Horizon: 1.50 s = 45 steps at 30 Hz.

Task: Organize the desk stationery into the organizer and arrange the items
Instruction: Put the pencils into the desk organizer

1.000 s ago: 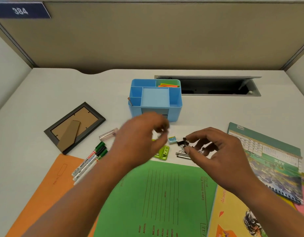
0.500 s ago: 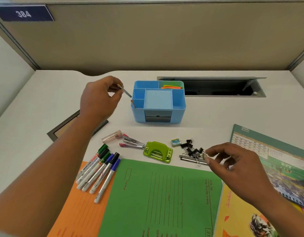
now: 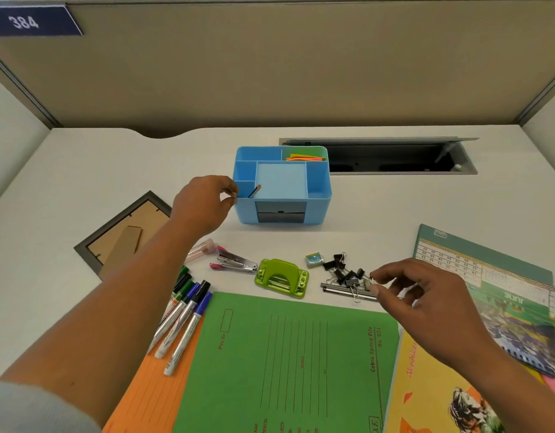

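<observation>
The blue organizer (image 3: 317, 195) stands mid-desk with bright sticky notes (image 3: 304, 158) in a back compartment and a thin pencil (image 3: 255, 192) leaning in its front-left slot. My left hand (image 3: 204, 204) is pinched at the organizer's front-left corner; a sliver of a thin grey stick shows between the fingertips. My right hand (image 3: 426, 298) pinches the wire handle of one black binder clip at the right edge of the clip pile (image 3: 342, 273). Several markers (image 3: 185, 310), a stapler (image 3: 235, 262), a green hole punch (image 3: 282, 278) and a small eraser (image 3: 313, 259) lie in front.
A picture frame (image 3: 123, 235) lies face down at left. Green (image 3: 285, 364) and orange (image 3: 145, 395) folders, a yellow book (image 3: 441, 395) and a calendar (image 3: 488, 276) cover the near desk. A cable tray opening (image 3: 395, 157) sits behind the organizer. Metal file fasteners (image 3: 338, 289) lie under the clips.
My left hand carried a thin stick from the clip pile up to the organizer and has now dropped to its front-left corner. My right hand stayed at the binder clips.
</observation>
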Each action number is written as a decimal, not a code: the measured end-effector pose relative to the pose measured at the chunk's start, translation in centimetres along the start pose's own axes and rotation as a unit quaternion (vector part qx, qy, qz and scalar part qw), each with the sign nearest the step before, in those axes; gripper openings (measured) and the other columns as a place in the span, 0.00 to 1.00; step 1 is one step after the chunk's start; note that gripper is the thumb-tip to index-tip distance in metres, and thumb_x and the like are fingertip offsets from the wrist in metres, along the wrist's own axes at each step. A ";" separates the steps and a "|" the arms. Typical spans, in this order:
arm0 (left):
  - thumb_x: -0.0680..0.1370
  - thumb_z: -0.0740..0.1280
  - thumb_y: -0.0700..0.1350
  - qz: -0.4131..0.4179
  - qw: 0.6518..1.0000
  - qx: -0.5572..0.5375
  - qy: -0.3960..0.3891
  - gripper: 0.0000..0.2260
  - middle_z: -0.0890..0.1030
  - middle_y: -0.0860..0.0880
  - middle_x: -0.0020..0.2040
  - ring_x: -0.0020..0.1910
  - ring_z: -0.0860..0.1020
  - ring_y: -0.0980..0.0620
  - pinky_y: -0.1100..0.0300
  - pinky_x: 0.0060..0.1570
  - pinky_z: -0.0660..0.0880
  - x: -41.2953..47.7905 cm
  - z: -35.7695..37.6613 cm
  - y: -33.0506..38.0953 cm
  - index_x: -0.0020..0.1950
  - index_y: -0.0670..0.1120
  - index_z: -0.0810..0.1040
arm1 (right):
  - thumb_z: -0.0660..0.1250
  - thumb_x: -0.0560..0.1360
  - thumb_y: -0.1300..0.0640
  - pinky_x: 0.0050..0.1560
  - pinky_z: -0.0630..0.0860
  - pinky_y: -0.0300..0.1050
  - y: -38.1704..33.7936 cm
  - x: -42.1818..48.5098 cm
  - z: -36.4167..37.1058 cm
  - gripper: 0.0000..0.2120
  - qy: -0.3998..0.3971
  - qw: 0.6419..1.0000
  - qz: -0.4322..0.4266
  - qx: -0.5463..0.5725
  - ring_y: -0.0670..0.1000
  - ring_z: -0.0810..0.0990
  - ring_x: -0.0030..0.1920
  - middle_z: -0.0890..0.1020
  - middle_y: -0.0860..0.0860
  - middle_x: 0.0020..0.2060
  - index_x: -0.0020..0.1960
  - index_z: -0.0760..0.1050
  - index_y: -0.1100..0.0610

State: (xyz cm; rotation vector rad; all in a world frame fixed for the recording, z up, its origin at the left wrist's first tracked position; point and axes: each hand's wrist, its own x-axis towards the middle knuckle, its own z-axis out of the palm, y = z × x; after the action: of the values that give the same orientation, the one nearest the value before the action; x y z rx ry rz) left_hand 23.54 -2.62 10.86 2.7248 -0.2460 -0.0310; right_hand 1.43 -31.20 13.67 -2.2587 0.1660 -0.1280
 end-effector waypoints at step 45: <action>0.75 0.71 0.48 0.102 0.978 -0.181 0.001 0.11 0.79 0.58 0.49 0.45 0.76 0.60 0.62 0.45 0.75 -18.1 3.9 8.4 0.57 0.52 0.81 | 0.67 0.69 0.46 0.36 0.70 0.42 1.1 0.0 -0.6 0.03 -0.104 0.936 -0.007 -0.336 0.46 0.74 0.41 0.76 0.42 0.40 0.43 0.76 0.43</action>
State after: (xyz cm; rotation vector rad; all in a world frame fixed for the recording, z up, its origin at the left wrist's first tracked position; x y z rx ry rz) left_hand 4.13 -8.51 10.36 2.3256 -0.4697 -0.0138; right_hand 1.22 -32.37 13.24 -2.9361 0.0863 0.1950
